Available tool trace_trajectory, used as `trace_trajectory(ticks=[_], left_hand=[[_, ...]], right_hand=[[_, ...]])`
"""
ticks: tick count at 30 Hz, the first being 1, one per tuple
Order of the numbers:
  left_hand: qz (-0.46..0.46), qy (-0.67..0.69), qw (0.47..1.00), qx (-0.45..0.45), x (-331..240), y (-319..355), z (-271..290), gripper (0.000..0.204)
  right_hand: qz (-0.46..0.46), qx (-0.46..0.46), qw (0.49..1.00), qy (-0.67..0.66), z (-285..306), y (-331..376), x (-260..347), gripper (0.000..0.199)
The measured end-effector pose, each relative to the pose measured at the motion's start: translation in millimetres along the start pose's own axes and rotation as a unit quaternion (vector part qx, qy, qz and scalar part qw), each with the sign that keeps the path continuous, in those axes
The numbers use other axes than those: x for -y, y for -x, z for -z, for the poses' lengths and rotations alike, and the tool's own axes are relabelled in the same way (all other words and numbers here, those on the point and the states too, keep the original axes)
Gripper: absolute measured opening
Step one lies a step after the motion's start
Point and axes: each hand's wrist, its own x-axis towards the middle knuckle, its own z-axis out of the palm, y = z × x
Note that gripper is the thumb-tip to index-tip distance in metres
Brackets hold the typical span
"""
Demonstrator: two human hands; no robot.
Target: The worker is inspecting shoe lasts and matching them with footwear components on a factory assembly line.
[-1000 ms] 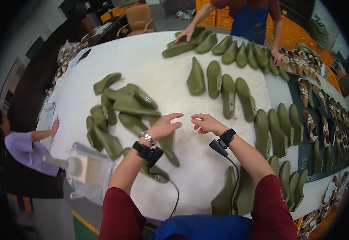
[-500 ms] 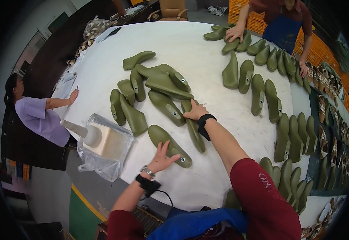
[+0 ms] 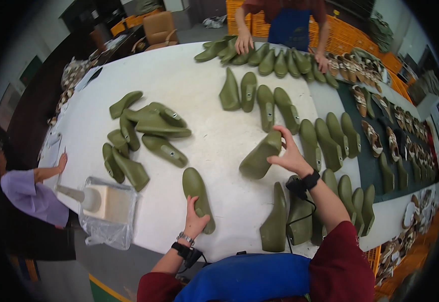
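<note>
Olive-green shoe lasts are spread over the white table (image 3: 199, 141). My right hand (image 3: 292, 156) grips one shoe last (image 3: 259, 157) by its heel end, thumb and fingers on opposite sides, tilted with its toe toward the left. Near the front edge, my left hand (image 3: 194, 220) is closed around the lower part of another shoe last (image 3: 194, 185), which points away from me. A loose pile of shoe lasts (image 3: 156, 126) lies to the left. Upright rows of shoe lasts (image 3: 328, 143) stand at the right, and a few more (image 3: 274, 226) are by my right forearm.
At the left front, a squeeze bottle with a long spout (image 3: 106, 201) sits in clear plastic. A co-worker's hand (image 3: 243, 43) touches the far row of lasts. Another person in lilac (image 3: 33, 194) is at the left edge. Sandals (image 3: 372, 138) line a dark green surface (image 3: 353, 168) at right.
My right hand has moved right, carrying a shoe last away from the pile. My left hand has closed on its shoe last, which is turned more upright in view. The view has swung right.
</note>
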Motion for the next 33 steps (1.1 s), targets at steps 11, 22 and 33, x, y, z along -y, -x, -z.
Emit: trace_trajectory(ticks=[11,22,33], left_hand=[[0.240,0.501,0.826,0.089,-43,-28,26,0.076],[0.130,0.558,0.796,0.195,-155,-315,-52,0.043],[0.013,0.166,0.982,0.083,-182,-400,-104,0.053]], right_hand=[[0.042,0.095,0.936,0.337,70,126,7,0.044],[-0.038,0.099,0.966,0.235,68,148,35,0.031],[-0.059,0.110,0.956,0.267,71,140,27,0.032]])
